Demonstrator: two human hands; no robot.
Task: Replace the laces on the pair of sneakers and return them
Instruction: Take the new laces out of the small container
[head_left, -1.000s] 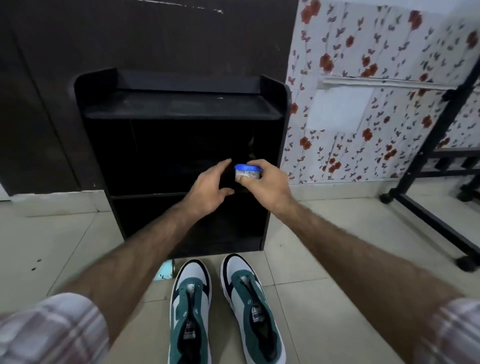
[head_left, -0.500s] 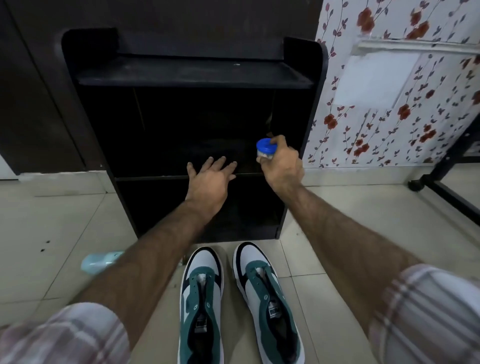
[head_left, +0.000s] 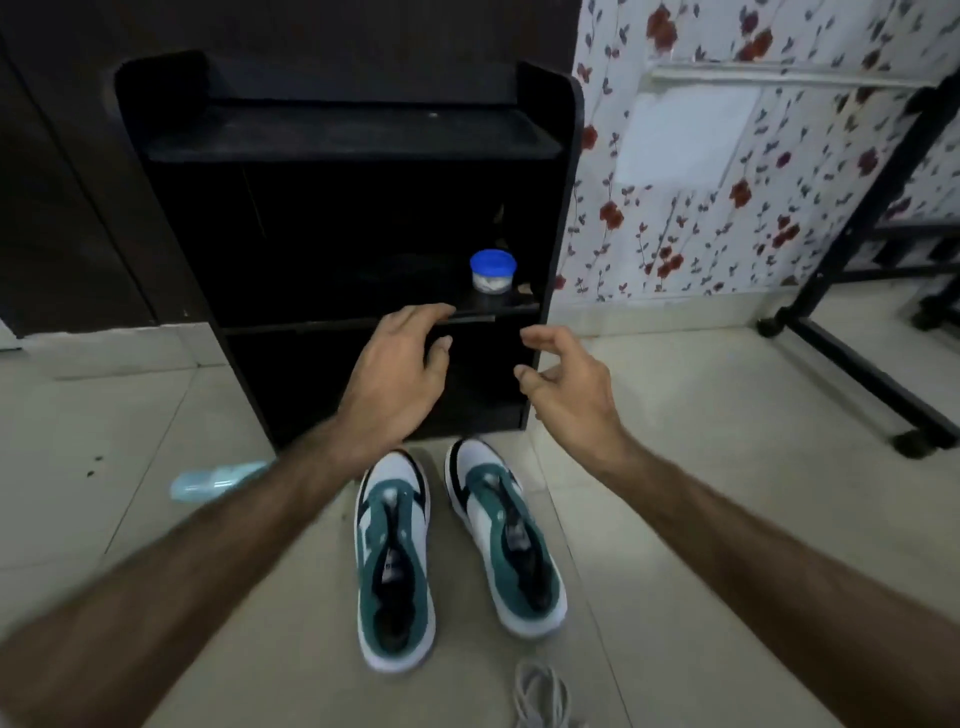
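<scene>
In the head view, the left hand (head_left: 395, 374) and the right hand (head_left: 569, 387) are held empty, fingers loosely spread, before a black shoe rack (head_left: 550, 208). The pair of sneakers (head_left: 457, 551) is set side by side on the tiled floor (head_left: 701, 467), near the rack. A blue-lidded jar (head_left: 492, 272) is seen on the middle shelf, far right. A grey lace bundle (head_left: 540, 696) lies nearest, right of the sneakers.
</scene>
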